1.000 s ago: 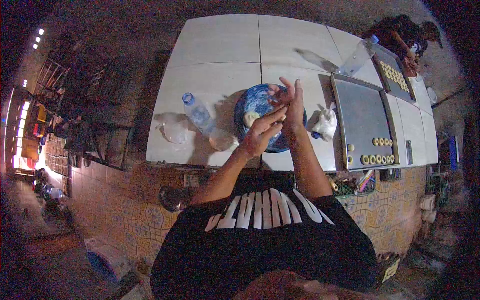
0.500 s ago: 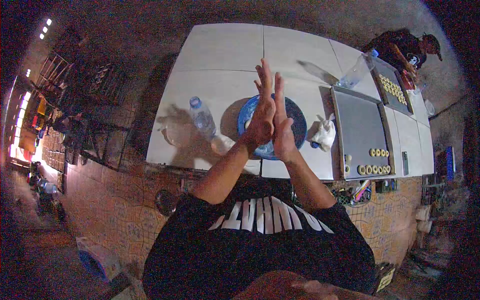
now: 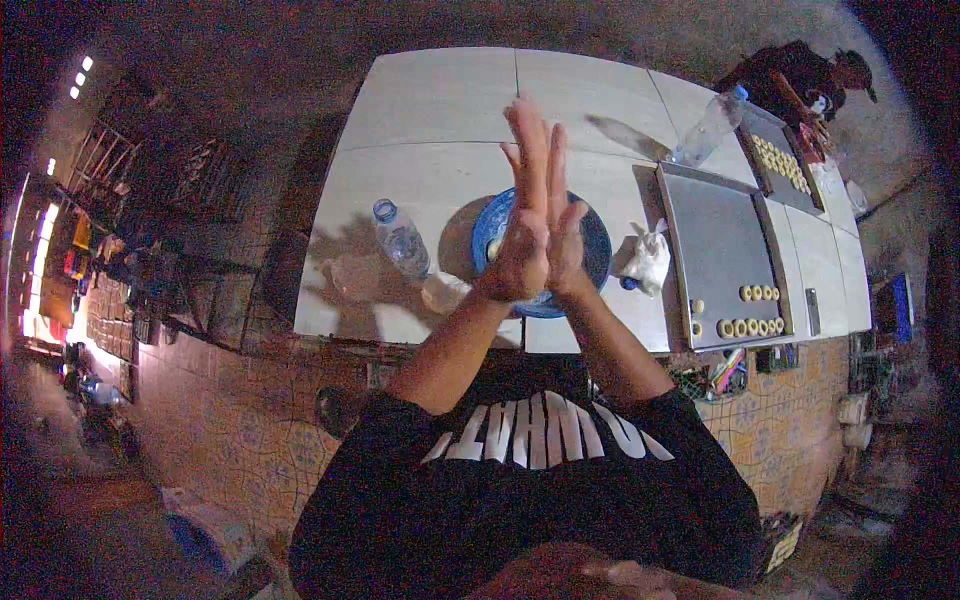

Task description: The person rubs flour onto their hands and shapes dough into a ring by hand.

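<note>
My left hand (image 3: 524, 235) and my right hand (image 3: 566, 235) are raised palm to palm over a blue bowl (image 3: 598, 245), fingers stretched out. Whether anything lies between the palms is hidden. Inside the bowl, a bit of pale dough (image 3: 494, 248) shows beside my left hand. To the right of the bowl sits a tied white plastic bag (image 3: 648, 262). A dark metal tray (image 3: 715, 225) farther right carries several ring-shaped dough pieces (image 3: 752, 328) near its front edge.
An uncapped plastic bottle (image 3: 402, 242) stands left of the bowl, near a small pale item (image 3: 445, 292). Another bottle (image 3: 708, 130) lies behind the tray. A second tray (image 3: 765, 135) of rings is near another person (image 3: 800, 80). A phone (image 3: 812, 310) rests at the right.
My palms have shifted against each other, with the left hand's fingertips a little higher and farther left. The view has tilted slightly; the objects on the table stay in place.
</note>
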Demonstrator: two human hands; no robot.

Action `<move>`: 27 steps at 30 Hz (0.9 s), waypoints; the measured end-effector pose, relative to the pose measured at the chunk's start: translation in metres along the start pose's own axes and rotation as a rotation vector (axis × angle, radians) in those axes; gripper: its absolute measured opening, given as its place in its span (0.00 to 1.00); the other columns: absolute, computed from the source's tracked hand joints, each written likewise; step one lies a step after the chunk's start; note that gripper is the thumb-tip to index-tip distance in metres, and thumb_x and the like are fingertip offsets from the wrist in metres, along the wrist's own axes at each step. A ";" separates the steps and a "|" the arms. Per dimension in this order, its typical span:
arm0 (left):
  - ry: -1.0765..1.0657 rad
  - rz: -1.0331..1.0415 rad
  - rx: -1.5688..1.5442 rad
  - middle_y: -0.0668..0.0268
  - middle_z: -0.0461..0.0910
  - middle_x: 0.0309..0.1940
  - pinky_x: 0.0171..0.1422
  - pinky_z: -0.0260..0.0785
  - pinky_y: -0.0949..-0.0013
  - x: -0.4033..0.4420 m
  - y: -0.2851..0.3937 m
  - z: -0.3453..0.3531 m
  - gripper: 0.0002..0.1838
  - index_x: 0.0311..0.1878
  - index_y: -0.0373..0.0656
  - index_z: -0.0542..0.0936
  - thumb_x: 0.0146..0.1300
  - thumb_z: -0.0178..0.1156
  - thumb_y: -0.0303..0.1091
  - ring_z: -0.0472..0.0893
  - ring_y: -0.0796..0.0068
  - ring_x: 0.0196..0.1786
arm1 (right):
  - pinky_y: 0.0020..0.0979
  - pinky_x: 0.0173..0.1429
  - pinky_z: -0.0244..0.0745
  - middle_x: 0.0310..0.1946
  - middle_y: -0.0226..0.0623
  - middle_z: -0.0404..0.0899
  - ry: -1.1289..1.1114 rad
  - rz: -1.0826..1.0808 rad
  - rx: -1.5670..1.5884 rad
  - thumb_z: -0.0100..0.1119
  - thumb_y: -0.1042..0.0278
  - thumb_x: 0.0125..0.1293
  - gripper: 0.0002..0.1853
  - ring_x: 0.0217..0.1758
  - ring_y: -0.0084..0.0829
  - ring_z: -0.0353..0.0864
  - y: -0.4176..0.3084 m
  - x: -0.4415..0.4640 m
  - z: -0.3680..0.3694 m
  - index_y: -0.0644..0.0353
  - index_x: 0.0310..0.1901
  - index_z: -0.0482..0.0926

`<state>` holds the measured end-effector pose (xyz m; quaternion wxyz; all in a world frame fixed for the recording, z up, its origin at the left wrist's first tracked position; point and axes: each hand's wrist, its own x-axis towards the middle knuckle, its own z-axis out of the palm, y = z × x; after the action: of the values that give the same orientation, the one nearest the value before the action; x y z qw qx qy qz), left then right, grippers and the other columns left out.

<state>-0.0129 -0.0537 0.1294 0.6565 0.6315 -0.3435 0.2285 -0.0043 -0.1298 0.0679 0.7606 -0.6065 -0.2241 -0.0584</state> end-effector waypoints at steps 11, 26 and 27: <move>0.010 -0.036 -0.018 0.60 0.24 0.88 0.86 0.15 0.45 -0.003 -0.025 0.005 0.65 0.86 0.48 0.30 0.58 0.18 0.90 0.26 0.55 0.88 | 0.48 0.87 0.20 0.87 0.45 0.26 -0.067 -0.184 -0.075 0.18 0.17 0.71 0.56 0.90 0.43 0.22 -0.007 0.000 -0.012 0.56 0.85 0.29; -0.042 0.023 0.070 0.53 0.27 0.87 0.84 0.10 0.39 -0.025 -0.045 0.010 0.59 0.86 0.41 0.33 0.69 0.25 0.82 0.23 0.51 0.87 | 0.54 0.87 0.38 0.87 0.48 0.31 -0.040 -0.280 -0.029 0.23 0.14 0.69 0.59 0.89 0.50 0.33 -0.043 0.012 -0.013 0.55 0.85 0.30; 0.005 0.067 -0.047 0.55 0.27 0.88 0.85 0.13 0.41 -0.015 -0.028 0.012 0.59 0.86 0.44 0.33 0.68 0.26 0.83 0.23 0.55 0.88 | 0.53 0.87 0.39 0.87 0.48 0.31 -0.040 -0.277 -0.162 0.24 0.13 0.69 0.59 0.89 0.49 0.34 -0.036 0.013 -0.018 0.56 0.85 0.30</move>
<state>-0.0038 -0.0660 0.0993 0.6641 0.6035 -0.3680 0.2437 -0.0007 -0.1535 0.1031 0.6892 -0.6301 -0.3152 -0.1688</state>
